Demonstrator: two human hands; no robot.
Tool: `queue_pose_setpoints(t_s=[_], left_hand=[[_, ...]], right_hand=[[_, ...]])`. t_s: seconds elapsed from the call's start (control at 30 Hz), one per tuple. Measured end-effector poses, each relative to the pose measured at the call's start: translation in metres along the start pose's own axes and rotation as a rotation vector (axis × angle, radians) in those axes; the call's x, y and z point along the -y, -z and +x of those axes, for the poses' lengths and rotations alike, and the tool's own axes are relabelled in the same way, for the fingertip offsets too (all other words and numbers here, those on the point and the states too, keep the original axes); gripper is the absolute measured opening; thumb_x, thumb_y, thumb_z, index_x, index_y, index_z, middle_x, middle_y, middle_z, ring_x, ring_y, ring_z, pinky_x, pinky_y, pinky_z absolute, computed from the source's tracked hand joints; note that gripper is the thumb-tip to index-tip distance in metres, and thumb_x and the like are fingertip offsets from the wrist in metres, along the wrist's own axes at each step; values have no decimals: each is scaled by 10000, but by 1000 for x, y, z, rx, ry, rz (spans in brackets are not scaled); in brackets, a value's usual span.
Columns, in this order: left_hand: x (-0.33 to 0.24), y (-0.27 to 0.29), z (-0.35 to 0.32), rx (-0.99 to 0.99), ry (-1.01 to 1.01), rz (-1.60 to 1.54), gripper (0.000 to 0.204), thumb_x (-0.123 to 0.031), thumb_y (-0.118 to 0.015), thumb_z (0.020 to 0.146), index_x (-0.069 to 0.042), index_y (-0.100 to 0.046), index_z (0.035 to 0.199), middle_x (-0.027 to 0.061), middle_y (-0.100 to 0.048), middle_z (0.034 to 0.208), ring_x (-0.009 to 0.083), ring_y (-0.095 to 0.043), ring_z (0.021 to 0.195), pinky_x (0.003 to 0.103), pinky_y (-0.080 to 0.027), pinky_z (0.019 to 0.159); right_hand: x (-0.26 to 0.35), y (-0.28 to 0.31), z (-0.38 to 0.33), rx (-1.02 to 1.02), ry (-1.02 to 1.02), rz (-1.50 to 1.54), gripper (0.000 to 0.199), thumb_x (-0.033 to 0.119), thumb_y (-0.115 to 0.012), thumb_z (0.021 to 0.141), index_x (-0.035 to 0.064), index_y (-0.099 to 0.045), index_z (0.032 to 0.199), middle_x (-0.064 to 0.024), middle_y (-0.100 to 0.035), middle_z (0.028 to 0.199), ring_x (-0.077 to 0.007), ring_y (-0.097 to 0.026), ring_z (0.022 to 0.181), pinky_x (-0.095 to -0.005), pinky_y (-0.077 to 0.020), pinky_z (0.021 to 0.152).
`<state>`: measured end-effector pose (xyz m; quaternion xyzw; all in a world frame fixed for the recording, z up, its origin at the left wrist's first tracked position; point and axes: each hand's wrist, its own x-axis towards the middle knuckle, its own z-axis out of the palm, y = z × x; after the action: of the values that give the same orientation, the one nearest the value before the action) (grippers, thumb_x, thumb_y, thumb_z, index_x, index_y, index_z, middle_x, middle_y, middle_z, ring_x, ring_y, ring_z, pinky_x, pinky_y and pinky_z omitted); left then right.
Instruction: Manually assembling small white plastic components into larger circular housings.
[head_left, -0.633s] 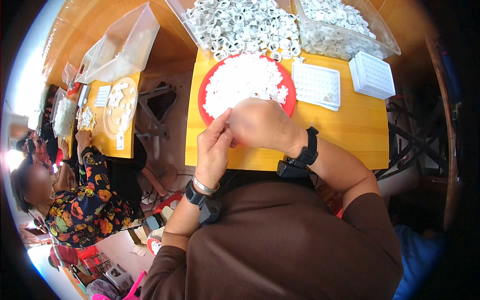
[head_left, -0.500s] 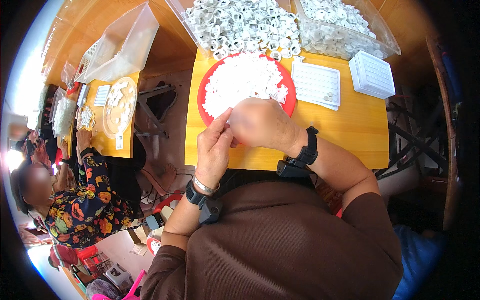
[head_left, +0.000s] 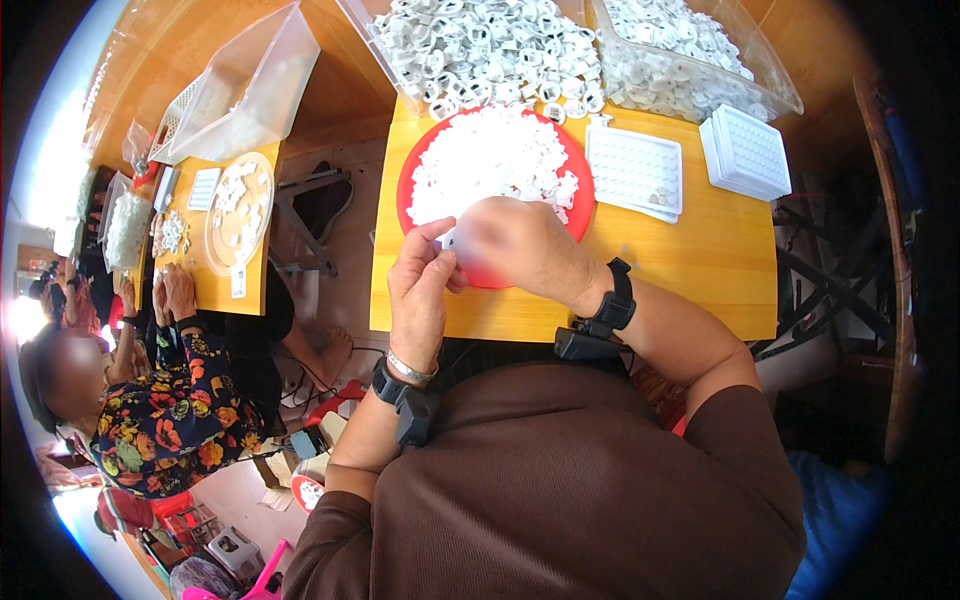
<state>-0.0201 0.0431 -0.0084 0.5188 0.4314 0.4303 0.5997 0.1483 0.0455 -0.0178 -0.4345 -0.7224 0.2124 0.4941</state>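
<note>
My left hand (head_left: 420, 290) pinches a small white plastic part (head_left: 448, 240) between thumb and fingertips, over the near edge of a red round tray (head_left: 404, 195). Close against it on the right is my right hand (head_left: 535, 250), its back turned up. A blur covers the right fingers, so their grip cannot be made out. Small white plastic pieces (head_left: 490, 150) are heaped in the red tray, just beyond both hands.
Behind the tray lie many white ring-like parts (head_left: 490, 50), beside a clear bin (head_left: 700, 98) of similar pieces. White moulded trays (head_left: 635, 165) and a stack of them (head_left: 745, 150) are at the right. On the left, a co-worker (head_left: 180, 410) in a floral top works at another table.
My left hand has moved slightly left and down, and a white part now shows at its fingertips. The co-worker's hands have come together at their table edge.
</note>
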Motion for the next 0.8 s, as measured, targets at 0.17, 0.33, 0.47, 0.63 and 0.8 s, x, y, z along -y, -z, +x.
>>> queue_pose_setpoints(t_s=[0.17,0.33,0.47,0.63,0.8], left_hand=[[4,1,2,-29,-23,-13,237,-21,-492,898,-39,-591,1112,5,-602,798,57,-531,651,186,-422,582],[7,0,3,-37,-87,-1,215,-5,-497,890,-37,-589,1081,-21,-568,801,33,-490,657,181,-406,576],[5,-4,5,-102,-181,129,210,2,-468,850,-15,-618,997,-1,-591,743,44,-496,604,184,-405,551],[-2,-6,3,-154,-180,214,207,-8,-448,786,2,-631,882,-4,-556,674,54,-488,582,200,-396,527],[4,-1,4,-133,-201,206,224,-5,-437,785,-2,-629,901,-2,-558,678,56,-507,597,200,-397,534]], right_hand=[[6,-2,0,-15,-7,57,94,37,-667,809,31,-621,891,-109,-651,785,-258,-654,670,-323,-505,572],[8,-1,1,-51,107,7,93,22,-664,796,47,-605,863,-93,-628,741,-237,-636,634,-320,-490,545],[12,2,2,-50,113,8,104,10,-662,779,54,-603,852,-84,-596,708,-226,-596,583,-323,-466,519],[16,-3,1,-72,146,26,107,2,-659,770,51,-625,859,-82,-569,687,-223,-566,556,-330,-445,500],[14,-9,-2,-62,123,50,95,-2,-655,774,43,-626,853,-93,-617,730,-255,-620,626,-332,-476,522]])
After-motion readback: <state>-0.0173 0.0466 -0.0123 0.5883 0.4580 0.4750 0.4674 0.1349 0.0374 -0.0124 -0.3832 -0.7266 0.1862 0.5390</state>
